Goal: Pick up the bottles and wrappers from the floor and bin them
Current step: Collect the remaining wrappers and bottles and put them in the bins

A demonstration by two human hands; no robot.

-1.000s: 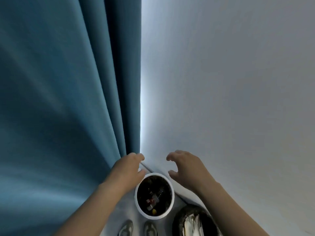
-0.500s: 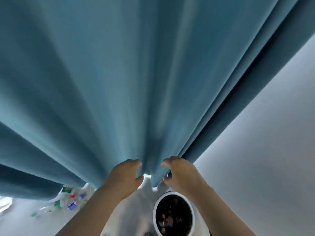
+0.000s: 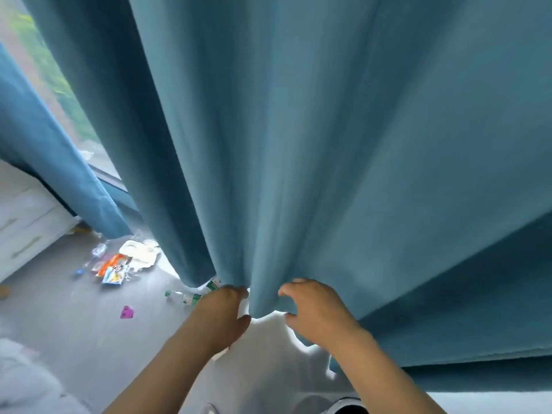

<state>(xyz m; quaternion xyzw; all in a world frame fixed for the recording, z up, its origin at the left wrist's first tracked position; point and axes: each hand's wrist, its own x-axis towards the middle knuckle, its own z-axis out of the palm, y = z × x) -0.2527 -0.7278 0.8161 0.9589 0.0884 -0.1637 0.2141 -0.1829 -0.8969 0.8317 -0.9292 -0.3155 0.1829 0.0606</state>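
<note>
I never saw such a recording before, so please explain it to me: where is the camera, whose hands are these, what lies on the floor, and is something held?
No machine here: a person wears a camera on the head, and it looks forward and down. The left hand and right hand hover before a blue curtain, fingers loosely curled, holding nothing. On the grey floor lie colourful wrappers, a plastic bottle with a green label and a purple scrap.

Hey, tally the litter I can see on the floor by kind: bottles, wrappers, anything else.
Bottles: 3 (blue-capped bottle, green-capped bottle, green-labelled bottle at the curtain hem)
Wrappers: 3 (orange wrapper, blue-and-yellow wrapper, magenta scrap)
White tray: 1
Total: 7 in view; the curtain may hide more.
</note>
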